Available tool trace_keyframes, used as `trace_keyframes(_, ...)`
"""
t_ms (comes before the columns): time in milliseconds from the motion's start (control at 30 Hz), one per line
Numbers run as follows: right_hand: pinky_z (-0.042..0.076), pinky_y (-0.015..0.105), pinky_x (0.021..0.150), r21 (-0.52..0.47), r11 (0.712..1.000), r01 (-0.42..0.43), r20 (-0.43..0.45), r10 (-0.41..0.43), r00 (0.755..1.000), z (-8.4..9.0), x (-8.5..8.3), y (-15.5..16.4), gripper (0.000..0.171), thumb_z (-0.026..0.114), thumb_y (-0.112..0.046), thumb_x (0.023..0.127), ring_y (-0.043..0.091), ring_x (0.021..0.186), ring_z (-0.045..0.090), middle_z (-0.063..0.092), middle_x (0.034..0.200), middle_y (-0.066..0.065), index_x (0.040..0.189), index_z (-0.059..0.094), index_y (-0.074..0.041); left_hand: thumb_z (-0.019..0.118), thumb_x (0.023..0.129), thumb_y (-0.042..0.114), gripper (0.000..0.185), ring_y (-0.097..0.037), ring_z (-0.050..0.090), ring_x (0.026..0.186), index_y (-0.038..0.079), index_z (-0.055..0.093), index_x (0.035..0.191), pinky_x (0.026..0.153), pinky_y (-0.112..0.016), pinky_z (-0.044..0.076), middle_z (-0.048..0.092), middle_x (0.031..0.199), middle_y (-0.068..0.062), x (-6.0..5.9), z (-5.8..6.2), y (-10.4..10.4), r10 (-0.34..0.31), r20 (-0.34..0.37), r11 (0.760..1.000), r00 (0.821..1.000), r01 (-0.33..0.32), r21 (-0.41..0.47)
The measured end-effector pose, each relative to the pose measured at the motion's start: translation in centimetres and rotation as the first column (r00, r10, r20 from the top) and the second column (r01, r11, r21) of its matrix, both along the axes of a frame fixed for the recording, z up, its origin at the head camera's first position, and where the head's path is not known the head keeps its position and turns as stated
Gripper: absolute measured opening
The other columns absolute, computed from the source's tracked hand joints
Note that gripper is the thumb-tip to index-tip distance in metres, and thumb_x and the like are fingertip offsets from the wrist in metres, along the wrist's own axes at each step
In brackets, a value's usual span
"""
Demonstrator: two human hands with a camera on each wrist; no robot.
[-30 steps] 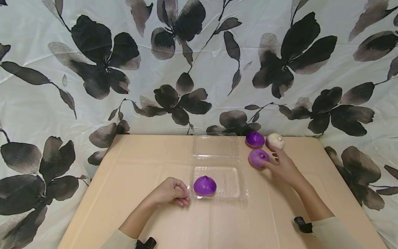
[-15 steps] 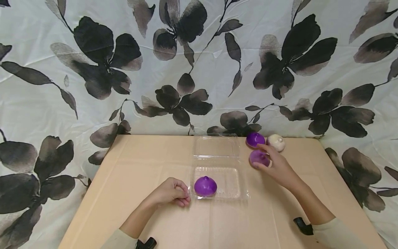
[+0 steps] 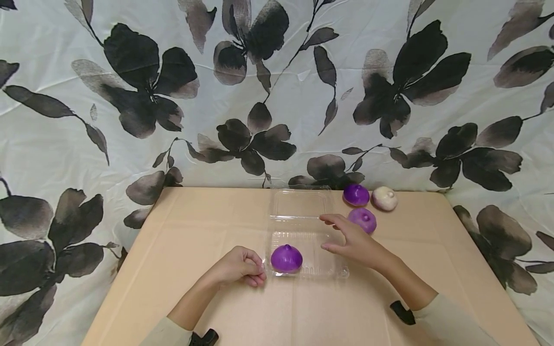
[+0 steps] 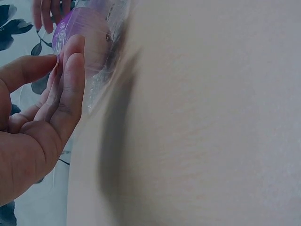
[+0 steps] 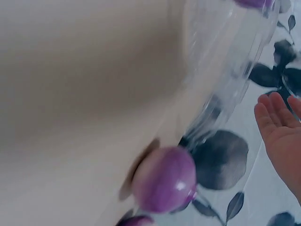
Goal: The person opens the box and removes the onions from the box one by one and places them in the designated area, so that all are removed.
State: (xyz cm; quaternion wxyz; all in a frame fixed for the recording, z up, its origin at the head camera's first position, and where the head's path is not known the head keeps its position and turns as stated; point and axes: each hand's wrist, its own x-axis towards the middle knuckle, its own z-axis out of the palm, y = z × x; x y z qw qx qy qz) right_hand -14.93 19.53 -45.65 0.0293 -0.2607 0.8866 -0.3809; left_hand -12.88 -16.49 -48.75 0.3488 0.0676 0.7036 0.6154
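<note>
A hinged clear plastic container (image 3: 318, 274) lies spread on the tabletop, with a glossy purple onion (image 3: 286, 258) in the left part of its near half. My left hand (image 3: 239, 267) pinches the container's left edge between thumb and fingers; the plastic is partly hidden behind the fingers in the left wrist view. Over the container's right side hovers my right hand (image 3: 355, 241), its fingers extended and thumb apart, holding nothing. Just beyond it lies a lighter purple onion (image 5: 164, 179), also visible in the right wrist view.
Behind the lighter onion sit a darker purple onion (image 3: 356, 194) and a whitish bulb (image 3: 384, 198), at the table's back edge. The container's far half (image 3: 301, 191) reaches that edge. A floral cloth (image 3: 277, 96) hangs behind the tan table (image 3: 195, 216).
My right hand has moved from the bulbs at the back right, past the lighter onion its fingers were around, leftward to the container. The onions and my left hand stay put.
</note>
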Motion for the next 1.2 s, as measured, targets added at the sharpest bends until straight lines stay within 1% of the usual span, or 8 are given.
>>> trace_keyframes(267, 0.050, 0.057, 0.113, 0.046, 0.995, -0.087, 0.140, 0.080, 0.987, -0.3, 0.3, -3.3, 0.082, 0.073, -0.050, 0.093, 0.037, 0.135, 0.057, 0.051, 0.155, 0.013, 0.156, 0.041, -0.008, 0.064, 0.093, -0.003, 0.012, -0.024, 0.077, 0.076, -0.014, 0.063, 0.099, 0.073, -0.037, 0.068, 0.077, 0.085, -0.018, 0.0, 0.0, 0.0, -0.001, 0.003, 1.000, 1.000, 0.001, 0.004)
trace_keyframes(367, 0.049, 0.058, 0.114, 0.047, 0.993, -0.112, 0.180, 0.102, 0.978, -0.6, 0.3, -4.3, 0.084, 0.073, -0.051, 0.093, 0.036, 0.137, 0.055, 0.049, 0.157, 0.013, 0.157, 0.039, -0.009, 0.064, 0.093, -0.004, 0.013, -0.024, 0.077, 0.075, -0.015, 0.062, 0.099, 0.072, -0.037, 0.068, 0.077, 0.085, -0.018, 0.0, 0.0, 0.1, -0.003, 0.001, 1.000, 1.000, 0.003, 0.004)
trace_keyframes(467, 0.048, 0.057, 0.115, 0.037, 0.993, -0.112, 0.222, 0.101, 0.970, -0.7, 0.5, -5.4, 0.084, 0.073, -0.049, 0.093, 0.034, 0.138, 0.054, 0.050, 0.157, 0.012, 0.158, 0.038, -0.009, 0.064, 0.093, -0.004, 0.012, -0.023, 0.077, 0.075, -0.014, 0.063, 0.099, 0.072, -0.037, 0.068, 0.077, 0.084, -0.018, 0.0, 0.0, 0.1, 0.000, 0.000, 1.000, 1.000, 0.000, 0.002)
trace_keyframes(633, 0.049, 0.055, 0.114, 0.027, 0.994, -0.105, 0.293, 0.092, 0.952, -1.0, 0.9, -7.1, 0.087, 0.074, -0.048, 0.093, 0.034, 0.136, 0.055, 0.051, 0.155, 0.016, 0.158, 0.036, -0.003, 0.064, 0.093, -0.004, 0.011, -0.023, 0.077, 0.074, -0.014, 0.063, 0.098, 0.072, -0.037, 0.068, 0.077, 0.084, -0.018, 0.0, 0.0, 0.1, 0.002, -0.002, 1.000, 1.000, -0.002, -0.002)
trace_keyframes(767, 0.054, 0.050, 0.109, 0.036, 0.992, -0.118, 0.298, 0.102, 0.949, -1.5, 1.2, -8.0, 0.089, 0.075, -0.048, 0.092, 0.033, 0.130, 0.060, 0.057, 0.145, 0.021, 0.155, 0.037, 0.002, 0.064, 0.093, -0.003, 0.012, -0.023, 0.077, 0.075, -0.013, 0.064, 0.098, 0.071, -0.036, 0.068, 0.077, 0.084, -0.018, 0.1, 0.1, 0.1, 0.001, -0.002, 1.000, 1.000, -0.001, -0.004)
trace_keyframes(900, 0.056, 0.046, 0.106, 0.078, 0.993, -0.093, 0.280, 0.068, 0.958, -2.2, 1.3, -8.4, 0.091, 0.076, -0.050, 0.091, 0.030, 0.125, 0.062, 0.062, 0.136, 0.018, 0.153, 0.040, 0.006, 0.063, 0.093, -0.003, 0.013, -0.023, 0.076, 0.075, -0.014, 0.063, 0.099, 0.071, -0.035, 0.068, 0.077, 0.085, -0.018, 0.1, 0.2, 0.1, 0.002, -0.001, 1.000, 1.000, -0.002, -0.006)
trace_keyframes(1033, 0.055, 0.048, 0.108, 0.114, 0.991, -0.067, 0.282, 0.032, 0.959, -2.8, 1.4, -8.7, 0.091, 0.075, -0.052, 0.091, 0.031, 0.126, 0.061, 0.062, 0.137, 0.019, 0.151, 0.042, 0.006, 0.063, 0.093, -0.003, 0.014, -0.023, 0.077, 0.075, -0.015, 0.063, 0.101, 0.071, -0.035, 0.068, 0.077, 0.086, -0.019, 0.1, 0.2, 0.1, 0.000, 0.000, 1.000, 1.000, 0.000, -0.005)
trace_keyframes(1200, 0.057, 0.049, 0.105, 0.118, 0.991, -0.062, 0.272, 0.028, 0.962, -3.3, 1.6, -9.0, 0.085, 0.075, -0.053, 0.090, 0.032, 0.125, 0.061, 0.060, 0.138, 0.020, 0.146, 0.047, 0.005, 0.064, 0.093, -0.001, 0.014, -0.025, 0.077, 0.076, -0.014, 0.063, 0.101, 0.072, -0.036, 0.068, 0.077, 0.087, -0.019, 0.1, 0.2, 0.0, -0.008, -0.005, 1.000, 1.000, 0.008, -0.001)
